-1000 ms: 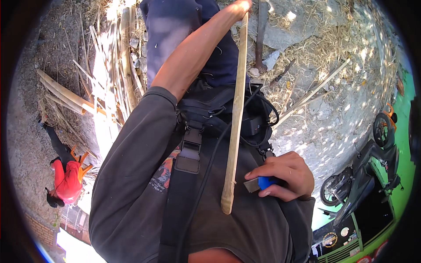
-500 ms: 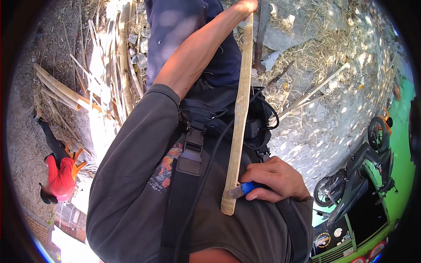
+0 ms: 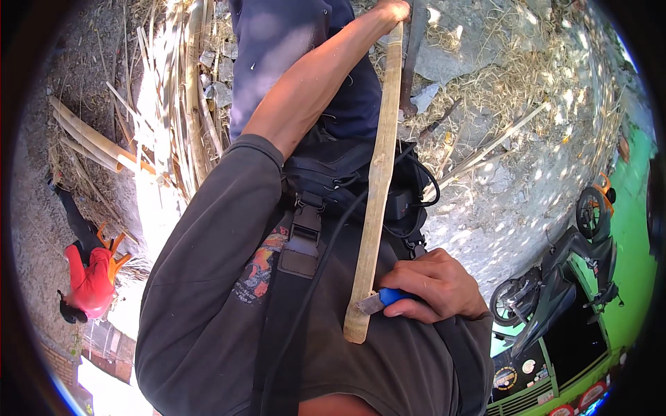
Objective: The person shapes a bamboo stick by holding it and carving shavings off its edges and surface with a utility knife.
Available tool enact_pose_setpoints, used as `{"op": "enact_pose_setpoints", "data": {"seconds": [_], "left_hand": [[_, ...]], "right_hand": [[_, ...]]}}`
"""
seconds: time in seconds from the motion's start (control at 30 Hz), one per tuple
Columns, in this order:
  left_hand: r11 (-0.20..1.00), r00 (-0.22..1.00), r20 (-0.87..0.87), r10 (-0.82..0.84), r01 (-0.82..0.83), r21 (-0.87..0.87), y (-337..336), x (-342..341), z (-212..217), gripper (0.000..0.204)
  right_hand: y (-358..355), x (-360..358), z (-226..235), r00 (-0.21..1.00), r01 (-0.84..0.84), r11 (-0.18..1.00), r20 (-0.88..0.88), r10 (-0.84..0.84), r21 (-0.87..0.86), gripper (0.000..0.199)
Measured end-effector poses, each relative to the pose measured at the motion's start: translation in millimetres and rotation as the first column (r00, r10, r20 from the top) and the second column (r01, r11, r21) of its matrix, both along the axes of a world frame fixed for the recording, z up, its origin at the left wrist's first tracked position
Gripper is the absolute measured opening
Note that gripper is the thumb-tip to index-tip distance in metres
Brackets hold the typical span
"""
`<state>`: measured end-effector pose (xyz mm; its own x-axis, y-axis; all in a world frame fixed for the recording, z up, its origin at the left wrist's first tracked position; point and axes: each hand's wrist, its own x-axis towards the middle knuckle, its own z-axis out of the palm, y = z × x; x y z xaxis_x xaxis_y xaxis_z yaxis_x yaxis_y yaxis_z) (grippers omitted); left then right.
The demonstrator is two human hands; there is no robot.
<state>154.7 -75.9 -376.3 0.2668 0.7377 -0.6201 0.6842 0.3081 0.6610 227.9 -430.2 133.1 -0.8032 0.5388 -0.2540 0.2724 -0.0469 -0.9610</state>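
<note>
Item: bamboo strip (image 3: 380, 173), long, flat and pale, raised before the body, slanting from the upper edge down to the chest. Far end meeting left hand (image 3: 395, 10); fingers cut off by the picture edge, so cannot tell how closed. At the near end, right hand (image 3: 440, 284), curled firmly about the blue handle of a short-bladed tool (image 3: 392, 297); blade laid across the strip, just short of its end.

Ground (image 3: 479, 229): grey, rough, partly slab-like, dappled with sun and shade. Strewn over its upper right part, dry straw (image 3: 513, 76); among it, a few thin pale slats (image 3: 496, 148) lying aslant. Near the left hand, a long dark bar (image 3: 414, 59). Left of the legs, a heap of split bamboo (image 3: 194, 90), roughly aligned, partly in glaring sunlight; farther left, curved bamboo pieces (image 3: 94, 142), broader, lying aslant. Between heap and trousers, small grey stones (image 3: 223, 93).

Surroundings, left: co-worker (image 3: 90, 281) in red top and dark trousers, well apart, at an orange chair (image 3: 119, 265); below, bent by the lens, a brick wall (image 3: 54, 355).

Surroundings, right: dark motorcycle (image 3: 555, 274), both wheels visible; behind it, a bright green wall (image 3: 635, 229) with a black opening (image 3: 574, 343). Beside the front of the motorcycle, an orange part, too small to identify.
</note>
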Motion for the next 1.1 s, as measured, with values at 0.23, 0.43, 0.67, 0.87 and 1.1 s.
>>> {"op": "enact_pose_setpoints", "data": {"seconds": [0.23,0.43,0.67,0.87,1.1], "left_hand": [[0.934,0.923,0.167,0.346,-0.322,-0.153,-24,-22,63,0.027],[0.871,0.838,0.239,0.49,-0.464,-0.161,-21,-31,82,0.034],[0.832,0.751,0.361,0.553,-0.474,-0.289,-40,-29,124,0.024],[0.58,0.408,0.413,0.814,-0.553,-0.598,-53,-41,164,0.034],[0.45,0.267,0.367,0.891,-0.405,-0.796,-49,-54,166,0.04]], "right_hand": [[4,-2,9,0.997,-0.029,0.997,0.069,0.024,0.071,0.03],[-4,2,-19,0.918,0.251,0.93,0.239,-0.317,0.269,0.031],[11,4,-6,0.996,-0.051,0.998,-0.065,0.054,0.044,0.031],[9,1,-6,0.99,-0.064,0.997,-0.123,0.067,0.032,0.032],[9,-5,-9,0.975,-0.058,0.998,-0.216,0.05,-0.032,0.032]]}}
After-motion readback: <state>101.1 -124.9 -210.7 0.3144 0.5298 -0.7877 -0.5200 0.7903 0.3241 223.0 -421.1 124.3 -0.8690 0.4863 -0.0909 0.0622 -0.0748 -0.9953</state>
